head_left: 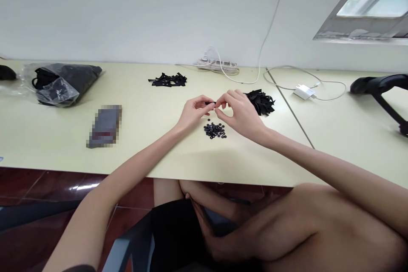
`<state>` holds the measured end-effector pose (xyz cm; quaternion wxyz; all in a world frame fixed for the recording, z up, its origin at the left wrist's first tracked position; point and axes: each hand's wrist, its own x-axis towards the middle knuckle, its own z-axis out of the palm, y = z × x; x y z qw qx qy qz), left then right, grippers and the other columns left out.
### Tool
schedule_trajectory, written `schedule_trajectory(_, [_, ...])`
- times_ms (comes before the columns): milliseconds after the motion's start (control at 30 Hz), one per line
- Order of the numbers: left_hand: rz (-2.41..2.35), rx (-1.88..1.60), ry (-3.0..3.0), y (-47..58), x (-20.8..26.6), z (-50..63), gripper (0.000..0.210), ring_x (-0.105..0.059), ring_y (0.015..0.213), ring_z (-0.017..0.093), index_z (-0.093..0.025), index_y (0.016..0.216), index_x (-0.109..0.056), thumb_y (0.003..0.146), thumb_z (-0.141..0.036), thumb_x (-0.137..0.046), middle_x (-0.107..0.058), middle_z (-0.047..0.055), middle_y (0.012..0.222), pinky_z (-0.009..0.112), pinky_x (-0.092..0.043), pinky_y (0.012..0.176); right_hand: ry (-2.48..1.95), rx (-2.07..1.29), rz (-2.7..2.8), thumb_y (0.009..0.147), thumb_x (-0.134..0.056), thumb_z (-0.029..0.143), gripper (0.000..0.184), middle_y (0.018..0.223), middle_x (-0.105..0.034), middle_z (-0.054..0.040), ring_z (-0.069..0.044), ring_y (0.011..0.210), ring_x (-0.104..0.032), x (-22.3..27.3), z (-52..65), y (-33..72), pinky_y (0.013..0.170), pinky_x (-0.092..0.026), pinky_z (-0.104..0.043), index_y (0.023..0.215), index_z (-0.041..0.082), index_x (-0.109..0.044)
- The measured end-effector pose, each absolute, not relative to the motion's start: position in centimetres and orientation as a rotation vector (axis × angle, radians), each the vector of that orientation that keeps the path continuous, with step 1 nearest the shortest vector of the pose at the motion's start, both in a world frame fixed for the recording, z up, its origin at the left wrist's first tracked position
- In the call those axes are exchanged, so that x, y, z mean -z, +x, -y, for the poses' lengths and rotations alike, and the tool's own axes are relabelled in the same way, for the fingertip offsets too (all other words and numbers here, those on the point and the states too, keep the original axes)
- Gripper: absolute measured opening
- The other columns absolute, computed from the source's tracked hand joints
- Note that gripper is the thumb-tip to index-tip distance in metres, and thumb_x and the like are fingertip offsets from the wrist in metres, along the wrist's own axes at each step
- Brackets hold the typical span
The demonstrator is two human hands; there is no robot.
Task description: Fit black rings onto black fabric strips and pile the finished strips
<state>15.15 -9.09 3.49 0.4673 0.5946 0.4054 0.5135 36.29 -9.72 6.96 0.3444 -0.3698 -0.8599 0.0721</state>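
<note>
Between my two hands, above the table, is a short black strip (209, 103). My left hand (195, 110) pinches it between thumb and fingers. The fingertips of my right hand (237, 112) meet its right end, thumb and forefinger curled close together. Whether a small part sits in the right fingertips is hidden. Just below the hands lies a small heap of dark round ring-like pieces (215, 130). Behind my right hand is a pile of black strips (263, 103), partly covered by it. Farther back and left lies a second, flatter pile of black strips (168, 80).
A clear plastic bag with black contents (63, 85) lies at the left, with a blurred-out flat object (105, 126) in front. A white power strip (218, 65) and cables run along the wall. At the right are a white charger (304, 92) and a black stand-like object (379, 87).
</note>
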Motion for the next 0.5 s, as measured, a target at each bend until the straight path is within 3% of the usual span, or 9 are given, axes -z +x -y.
schedule_trajectory(167, [-1.047,-1.207,1.433,15.4,-3.0,9.0,0.032,-0.075,0.088,0.02,-0.017,0.1,-0.083,0.086,-0.046,-0.09,-0.082,0.008,0.096,0.034,-0.063,0.081,-1.07,-0.562,2.173,0.11,-0.06,0.037,0.02,0.089,-0.069,-0.003,-0.021,0.08,-0.063,-4.6,9.0,36.9,0.072,-0.045,-0.035,0.094,0.025,-0.056])
schedule_trajectory(300, [-1.049,-1.167,1.461,15.3,-3.1,9.1,0.03,-0.074,0.082,0.018,-0.018,0.099,-0.085,0.087,-0.045,-0.089,-0.083,0.009,0.097,0.035,-0.063,0.081,-1.119,-0.656,2.165,0.112,-0.056,0.044,0.027,0.081,-0.067,-0.0012,-0.02,0.072,-0.059,-3.6,7.9,37.1,0.067,-0.04,-0.034,0.091,0.027,-0.049])
schedule_trajectory(500, [-1.139,-1.179,1.479,15.4,-3.3,9.3,0.026,-0.075,0.081,0.018,-0.018,0.098,-0.087,0.089,-0.042,-0.089,-0.084,0.008,0.096,0.035,-0.06,0.084,-1.12,-0.637,2.119,0.108,-0.062,0.042,0.023,0.088,-0.07,-0.0024,-0.02,0.075,-0.061,-2.9,7.6,36.9,0.068,-0.041,-0.034,0.099,0.028,-0.045])
